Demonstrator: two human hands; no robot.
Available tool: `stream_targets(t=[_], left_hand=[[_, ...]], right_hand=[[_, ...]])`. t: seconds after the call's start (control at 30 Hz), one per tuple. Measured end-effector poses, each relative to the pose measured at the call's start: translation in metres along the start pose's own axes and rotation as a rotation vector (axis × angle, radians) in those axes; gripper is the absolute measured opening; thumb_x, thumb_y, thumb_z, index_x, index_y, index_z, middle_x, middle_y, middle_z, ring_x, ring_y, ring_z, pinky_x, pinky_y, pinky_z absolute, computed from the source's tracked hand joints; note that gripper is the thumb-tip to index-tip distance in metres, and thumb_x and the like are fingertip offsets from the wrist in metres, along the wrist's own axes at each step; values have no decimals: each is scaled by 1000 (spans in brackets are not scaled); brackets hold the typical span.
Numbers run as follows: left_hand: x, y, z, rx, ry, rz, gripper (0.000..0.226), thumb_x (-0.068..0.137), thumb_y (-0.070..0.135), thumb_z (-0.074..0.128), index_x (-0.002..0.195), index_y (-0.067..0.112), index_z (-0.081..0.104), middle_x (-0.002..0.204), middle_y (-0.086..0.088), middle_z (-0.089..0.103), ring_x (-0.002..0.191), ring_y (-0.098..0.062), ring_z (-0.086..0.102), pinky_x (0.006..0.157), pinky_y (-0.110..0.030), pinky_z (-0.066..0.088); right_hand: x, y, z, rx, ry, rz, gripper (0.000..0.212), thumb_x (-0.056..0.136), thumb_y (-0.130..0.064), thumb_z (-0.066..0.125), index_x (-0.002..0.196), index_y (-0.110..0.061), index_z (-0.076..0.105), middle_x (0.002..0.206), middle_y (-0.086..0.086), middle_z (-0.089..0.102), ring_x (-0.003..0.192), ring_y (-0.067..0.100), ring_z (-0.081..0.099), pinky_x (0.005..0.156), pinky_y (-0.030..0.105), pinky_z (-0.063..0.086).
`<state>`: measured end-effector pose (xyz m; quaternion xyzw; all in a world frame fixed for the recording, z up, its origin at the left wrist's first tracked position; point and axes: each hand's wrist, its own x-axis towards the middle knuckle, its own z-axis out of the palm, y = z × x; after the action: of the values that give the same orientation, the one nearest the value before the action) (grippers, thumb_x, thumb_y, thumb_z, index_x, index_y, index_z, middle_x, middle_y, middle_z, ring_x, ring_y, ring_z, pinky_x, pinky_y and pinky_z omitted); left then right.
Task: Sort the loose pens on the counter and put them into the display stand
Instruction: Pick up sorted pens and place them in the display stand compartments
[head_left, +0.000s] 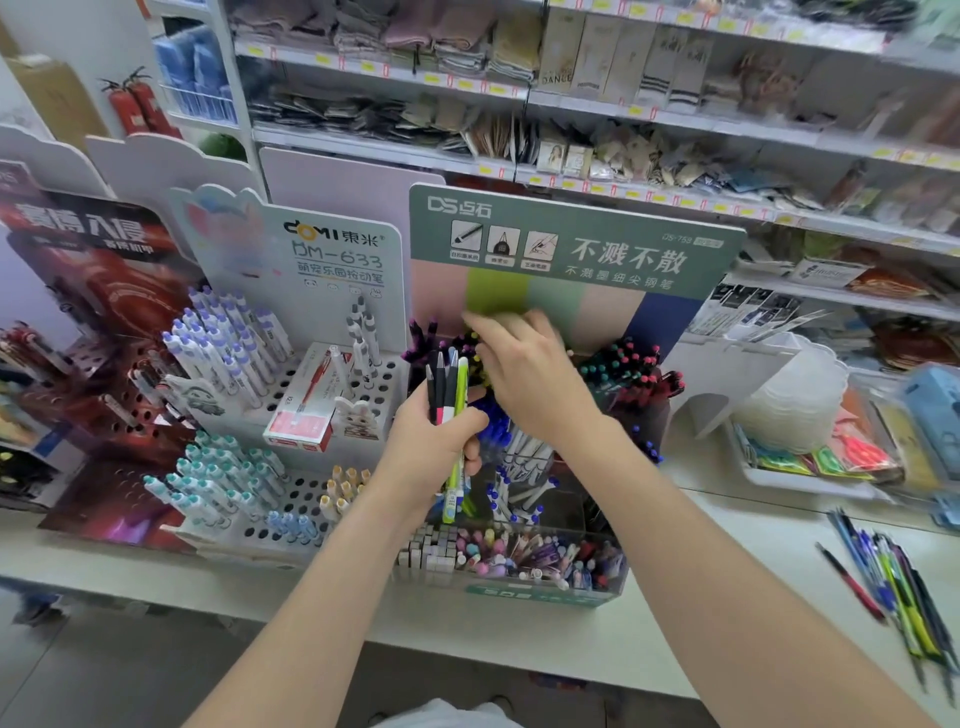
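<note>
Hands at centre of frame. Left hand (436, 447) grips a bundle of pens (448, 387), black, pink-and-white and yellow-green barrels held upright by their middles, upper ends fanned above the fist. Right hand (524, 371) reaches over the rear tier of the display stand (571, 244), fingers pointing down among yellow-tipped pens; motion blur hides whether it pinches one, so its state cannot be told. Pens of this kind are judged light, stiff and smooth-barrelled, apt to slide against one another in a bunch; a mid-barrel pinch, one pen at a time, should suit insertion. Stand compartments, by colour: dark pens with purple ends at rear left (421, 338), teal- and red-capped pens at rear right (628, 369), white pens with blue caps in the middle tier (519, 452), and a clear front tray (519, 564) of mixed small items, too blurred to name. Loose pens (893, 587) lie in a rough sheaf on the surface (789, 535) at lower right, well apart from the stand. At left of frame, a white perforated stand (322, 384) carries purple- and teal-capped pens and a red box (304, 415).
</note>
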<state>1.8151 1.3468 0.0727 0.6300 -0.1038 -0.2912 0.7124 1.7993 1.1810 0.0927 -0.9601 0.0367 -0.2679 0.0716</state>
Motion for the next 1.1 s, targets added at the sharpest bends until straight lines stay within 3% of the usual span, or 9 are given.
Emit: stream_targets(t=[0.1,0.2,0.27,0.37,0.43,0.57,0.7,0.83,1.1], left_hand=[[2,2,0,0,-12,-21,24,94,-3,67,114,3,55,66,-1,53,59,-21,49,52,-32,47],[2,6,-1,-4,13,5,24,96,1,71,116,9,60,77,-10,62,59,-21,52,53,-33,48],[-1,10,-2,26,48,45,26,97,6,73,120,13,65,84,-15,68,60,-21,56,55,-34,50],[-9,9,-1,-12,41,-12,20,101,14,72,120,13,66,88,-14,74,62,-19,57,55,-35,50],[-15,6,1,-87,37,-83,16,103,19,71,115,10,66,86,-12,70,66,-20,59,56,-34,51],[-25,-1,4,-257,63,-241,25,100,32,74,96,10,64,82,-9,64,73,-26,63,70,-39,56],[-30,-2,11,-441,125,-320,36,99,41,74,112,9,64,88,-7,65,73,-26,66,75,-43,60],[-34,0,16,-642,15,-351,19,105,21,61,119,8,64,112,-14,67,94,-30,70,84,-49,61],[-41,-12,23,-537,-21,-257,33,106,0,57,139,5,59,130,-16,74,119,-30,74,96,-48,59]], right_hand=[[-11,4,-3,195,158,111,34,98,-13,71,131,-8,66,114,10,64,103,30,60,94,42,52],[-13,6,-2,9,167,74,16,101,-29,69,106,-17,78,87,0,74,88,29,62,78,46,49],[-13,1,-6,-43,142,4,27,108,-35,56,107,-21,80,88,-3,77,93,28,62,79,44,44],[-25,-21,-24,155,211,110,26,108,-26,54,125,-20,73,114,-5,75,106,22,59,88,40,43],[-45,-40,-38,386,250,253,11,99,-20,67,109,-20,72,102,-5,70,96,18,60,84,38,48],[-101,-73,-48,671,-24,392,19,90,-32,80,95,-28,61,86,-8,61,74,15,62,68,37,52],[-128,-78,-37,621,-34,432,22,92,-40,79,111,-38,68,99,-21,63,80,7,66,71,33,57],[-131,-68,-37,571,76,498,27,93,-14,76,116,-28,79,102,-18,75,97,4,70,84,31,58],[-145,-63,-42,593,165,630,16,96,-20,79,109,-28,83,93,-20,76,93,6,72,81,30,58]])
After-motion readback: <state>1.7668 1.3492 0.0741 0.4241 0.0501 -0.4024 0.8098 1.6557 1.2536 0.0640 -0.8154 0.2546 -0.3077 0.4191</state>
